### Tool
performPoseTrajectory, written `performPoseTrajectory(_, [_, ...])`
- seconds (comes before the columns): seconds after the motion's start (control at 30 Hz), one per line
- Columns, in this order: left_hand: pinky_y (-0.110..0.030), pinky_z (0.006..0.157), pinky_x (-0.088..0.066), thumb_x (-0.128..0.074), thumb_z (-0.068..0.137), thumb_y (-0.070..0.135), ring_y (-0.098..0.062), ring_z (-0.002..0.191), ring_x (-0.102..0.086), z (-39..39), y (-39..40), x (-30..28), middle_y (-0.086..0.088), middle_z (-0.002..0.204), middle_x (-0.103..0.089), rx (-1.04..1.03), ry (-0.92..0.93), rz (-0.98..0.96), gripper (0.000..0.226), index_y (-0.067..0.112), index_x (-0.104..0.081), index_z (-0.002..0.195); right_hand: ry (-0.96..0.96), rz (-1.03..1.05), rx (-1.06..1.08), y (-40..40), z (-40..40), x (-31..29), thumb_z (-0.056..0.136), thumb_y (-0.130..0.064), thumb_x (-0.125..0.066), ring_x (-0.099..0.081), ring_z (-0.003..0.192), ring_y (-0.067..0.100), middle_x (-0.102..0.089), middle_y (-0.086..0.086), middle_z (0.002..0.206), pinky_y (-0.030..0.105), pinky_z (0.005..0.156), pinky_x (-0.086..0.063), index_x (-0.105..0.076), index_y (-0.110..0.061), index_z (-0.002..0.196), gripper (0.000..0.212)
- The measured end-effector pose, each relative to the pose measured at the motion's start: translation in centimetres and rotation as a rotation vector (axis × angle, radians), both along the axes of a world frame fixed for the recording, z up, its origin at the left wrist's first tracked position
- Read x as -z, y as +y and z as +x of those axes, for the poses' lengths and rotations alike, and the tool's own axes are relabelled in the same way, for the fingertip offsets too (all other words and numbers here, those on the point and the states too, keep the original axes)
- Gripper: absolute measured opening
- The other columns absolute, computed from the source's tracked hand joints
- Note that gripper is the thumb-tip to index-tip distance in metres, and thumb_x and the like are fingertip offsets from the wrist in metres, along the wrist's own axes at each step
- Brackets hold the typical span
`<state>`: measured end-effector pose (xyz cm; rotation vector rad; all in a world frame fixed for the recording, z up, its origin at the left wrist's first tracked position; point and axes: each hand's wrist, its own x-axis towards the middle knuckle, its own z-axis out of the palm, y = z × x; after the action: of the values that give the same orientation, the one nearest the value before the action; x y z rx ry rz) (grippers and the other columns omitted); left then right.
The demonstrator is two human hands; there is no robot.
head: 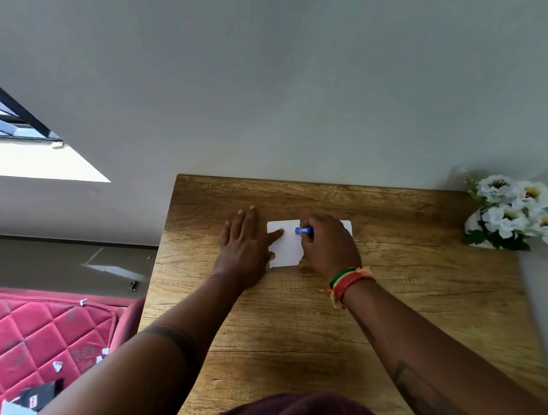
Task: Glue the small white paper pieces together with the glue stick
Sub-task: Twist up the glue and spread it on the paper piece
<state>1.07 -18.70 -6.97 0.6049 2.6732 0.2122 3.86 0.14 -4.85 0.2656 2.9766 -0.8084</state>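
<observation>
The white paper piece (pixel 286 245) is pinned flat by the spread left hand (pixel 243 245) while the blue glue stick (pixel 303 230), gripped in the right hand (pixel 328 245), could crease it if dragged hard.

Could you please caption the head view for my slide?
Left hand steadies white paper piece while right hand applies blue glue stick.

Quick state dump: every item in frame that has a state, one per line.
White paper: flat on the table, pinned by a finger.
Glue stick: held in the right hand, blue tip against the paper.
Left hand: open, flat, one finger on the paper.
Right hand: closed around the glue stick.
Table: bears the paper and a vase.
Vase of flowers: upright, far right corner, untouched.
</observation>
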Motion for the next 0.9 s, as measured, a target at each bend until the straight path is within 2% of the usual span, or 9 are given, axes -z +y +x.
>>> performPoseTrajectory(0.17, [-0.057, 0.124, 0.011, -0.054, 0.105, 0.042, -0.040, 0.157, 0.023, -0.2, 0.1, -0.3, -0.015, 0.172, 0.021, -0.005, -0.010, -0.024, 0.064, 0.048, -0.023, 0.161, -0.027, 0.042, -0.035, -0.1, 1.9, -0.1, 0.092, -0.021, -0.064, -0.063, 0.096, 0.021, -0.069, 0.004, 0.107, 0.033, 0.080, -0.055, -0.067, -0.019, 0.113, 0.021])
performPoseTrajectory(0.57, [-0.060, 0.126, 0.010, -0.057, 0.104, 0.042, -0.041, 0.156, 0.025, -0.8, 0.4, -1.1, -0.016, 0.172, 0.019, -0.028, -0.041, -0.017, 0.060, 0.047, -0.033, 0.159, -0.043, 0.017, -0.112, -2.1, 4.3, 0.3, 0.095, -0.027, -0.062, -0.060, 0.101, 0.020, -0.069, 0.000, 0.112, 0.036, 0.087, -0.053, -0.068, -0.022, 0.111, 0.019])
performPoseTrajectory(0.67, [-0.062, 0.125, 0.011, -0.051, 0.108, 0.027, -0.043, 0.155, 0.028, -1.1, 0.2, -1.2, -0.016, 0.172, 0.020, 0.002, -0.047, -0.008, 0.058, 0.047, -0.032, 0.158, -0.034, 0.016, -0.110, -2.4, 3.9, 0.3, 0.095, -0.028, -0.061, -0.060, 0.101, 0.020, -0.070, 0.001, 0.110, 0.035, 0.086, -0.053, -0.068, -0.023, 0.112, 0.019])
performPoseTrajectory(0.77, [-0.066, 0.124, 0.009, -0.053, 0.102, 0.004, -0.045, 0.153, 0.031, -1.8, -0.2, -1.3, -0.016, 0.171, 0.022, 0.020, -0.071, -0.018, 0.074, 0.048, -0.033, 0.158, -0.034, 0.019, -0.125, -2.7, 3.1, 0.3, 0.095, -0.027, -0.061, -0.060, 0.101, 0.020, -0.070, 0.002, 0.110, 0.035, 0.086, -0.052, -0.069, -0.022, 0.113, 0.020])
performPoseTrajectory(0.9, [-0.067, 0.125, 0.006, -0.051, 0.097, -0.001, -0.044, 0.153, 0.030, -3.2, -0.4, -1.8, -0.015, 0.172, 0.019, 0.035, -0.109, -0.023, 0.075, 0.049, -0.042, 0.153, -0.024, 0.010, -0.145, -3.1, 1.7, -0.1, 0.095, -0.025, -0.061, -0.061, 0.101, 0.022, -0.069, 0.003, 0.109, 0.038, 0.088, -0.052, -0.068, -0.022, 0.113, 0.020])
